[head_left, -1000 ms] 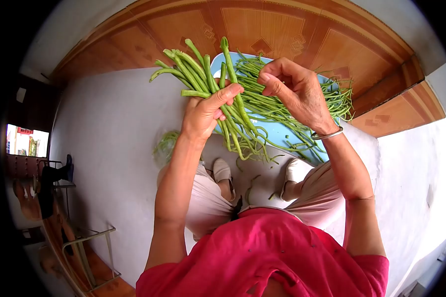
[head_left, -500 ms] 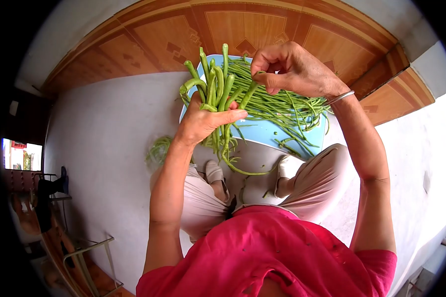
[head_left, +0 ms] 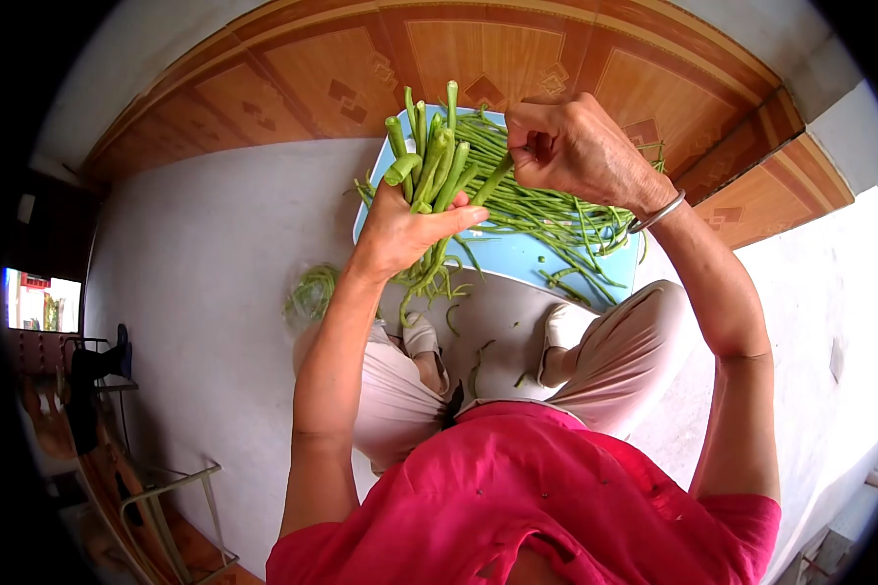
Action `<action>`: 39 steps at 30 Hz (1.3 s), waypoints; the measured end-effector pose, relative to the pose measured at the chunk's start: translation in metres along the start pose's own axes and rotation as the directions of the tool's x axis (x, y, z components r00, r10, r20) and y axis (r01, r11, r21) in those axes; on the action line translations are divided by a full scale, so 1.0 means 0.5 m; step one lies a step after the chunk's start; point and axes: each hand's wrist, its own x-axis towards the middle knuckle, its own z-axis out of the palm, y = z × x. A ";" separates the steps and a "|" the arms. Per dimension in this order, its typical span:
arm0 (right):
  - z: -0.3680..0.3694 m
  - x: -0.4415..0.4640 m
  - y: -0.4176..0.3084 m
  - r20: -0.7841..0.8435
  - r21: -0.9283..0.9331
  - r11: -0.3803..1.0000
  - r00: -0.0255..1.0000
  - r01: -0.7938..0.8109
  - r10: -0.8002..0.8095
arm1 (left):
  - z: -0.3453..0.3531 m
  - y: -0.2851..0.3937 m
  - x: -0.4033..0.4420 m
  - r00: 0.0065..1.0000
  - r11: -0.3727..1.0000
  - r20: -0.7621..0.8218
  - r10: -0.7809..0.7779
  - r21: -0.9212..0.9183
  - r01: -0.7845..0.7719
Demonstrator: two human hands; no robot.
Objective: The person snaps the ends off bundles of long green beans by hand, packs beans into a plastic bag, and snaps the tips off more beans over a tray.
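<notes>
My left hand (head_left: 400, 229) is wrapped round a bunch of long green beans (head_left: 437, 161), whose thick ends stick up and whose thin ends hang below the palm. My right hand (head_left: 566, 146), with a metal bangle at the wrist, is closed on the tip of one bean (head_left: 495, 181) that slants out of the bunch. Behind both hands lies a light blue tray (head_left: 512, 255) with many long green beans (head_left: 566, 219) spread over it.
Wooden panelling (head_left: 498, 49) runs behind the tray. A clear plastic bag of greens (head_left: 312, 291) is on the grey floor (head_left: 215, 253), left of my feet. Bean scraps (head_left: 478, 361) lie between my shoes. A metal-framed stool (head_left: 171, 483) stands at lower left.
My right hand has come down from above the tray and closed on one bean's tip, then turned at the wrist. The bunch in my left hand now stands more upright.
</notes>
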 end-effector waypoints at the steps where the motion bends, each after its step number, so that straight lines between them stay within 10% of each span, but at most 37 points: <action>1: 0.000 -0.002 -0.005 0.005 0.018 0.999 0.999 -0.052 0.051 | -0.002 0.000 0.001 1.000 1.000 -0.007 -0.016 -0.002 0.016; 15: 0.062 0.101 0.052 0.349 0.181 0.972 0.934 -0.150 0.079 | -0.175 0.073 -0.034 0.979 0.976 -0.203 -0.008 -0.214 -0.036; 21: 0.193 0.229 0.113 0.229 0.334 0.858 0.917 -0.390 0.327 | -0.241 0.048 -0.039 0.975 0.924 -0.205 0.080 -0.352 -0.150; 26: 0.381 0.318 0.247 -0.137 0.366 0.890 0.930 -0.271 0.340 | -0.280 0.026 -0.041 0.981 0.853 -0.187 0.051 -0.503 -0.141; 30: 0.407 0.325 0.234 -0.016 0.427 0.735 0.808 -0.527 0.589 | -0.291 0.016 -0.037 0.969 0.771 -0.246 0.019 -0.613 -0.171; 34: 0.538 0.330 0.358 -0.139 0.574 0.778 0.906 -0.255 0.400 | -0.296 0.015 -0.038 0.960 0.704 -0.279 0.019 -0.678 -0.211; 39: 0.484 0.244 0.318 0.224 0.643 0.647 0.909 -0.409 0.352 | -0.298 0.010 -0.029 0.937 0.675 -0.343 -0.067 -0.708 -0.210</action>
